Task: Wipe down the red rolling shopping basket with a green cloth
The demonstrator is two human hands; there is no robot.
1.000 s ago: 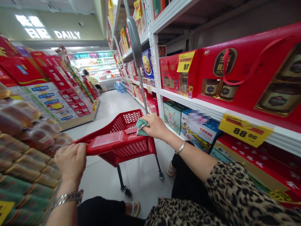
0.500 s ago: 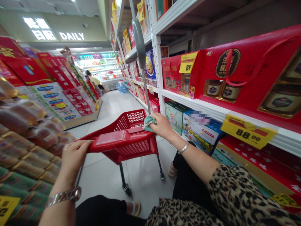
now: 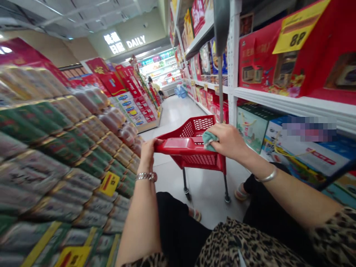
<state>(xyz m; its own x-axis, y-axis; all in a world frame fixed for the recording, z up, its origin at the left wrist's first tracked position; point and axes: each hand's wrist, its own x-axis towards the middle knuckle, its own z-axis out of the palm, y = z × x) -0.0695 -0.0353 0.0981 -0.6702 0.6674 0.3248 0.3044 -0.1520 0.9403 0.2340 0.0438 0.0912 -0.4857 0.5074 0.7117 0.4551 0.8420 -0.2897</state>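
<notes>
A red plastic shopping cart [image 3: 198,161] on dark legs with casters stands in front of me. My left hand [image 3: 149,148] is wrapped round the left end of its handle. At the handle's right end, my right hand [image 3: 228,140] grips a light green cloth [image 3: 210,141], which lies against the red plastic. A grey metal pole [image 3: 221,89] rises just behind my right hand; its foot is hidden by the hand and the cart.
Stacked packs of cans [image 3: 55,174] line the left side. White shelving [image 3: 278,98] with red gift boxes [image 3: 267,70] runs along the right, boxed goods [image 3: 300,144] below it. Tiled floor [image 3: 178,109] leads to a lit fridge wall [image 3: 164,66], where a person [image 3: 154,85] is.
My view has swung left, so the cart and both hands appear further right and more of the can packs show. Both hands keep their grip, the right still with the cloth.
</notes>
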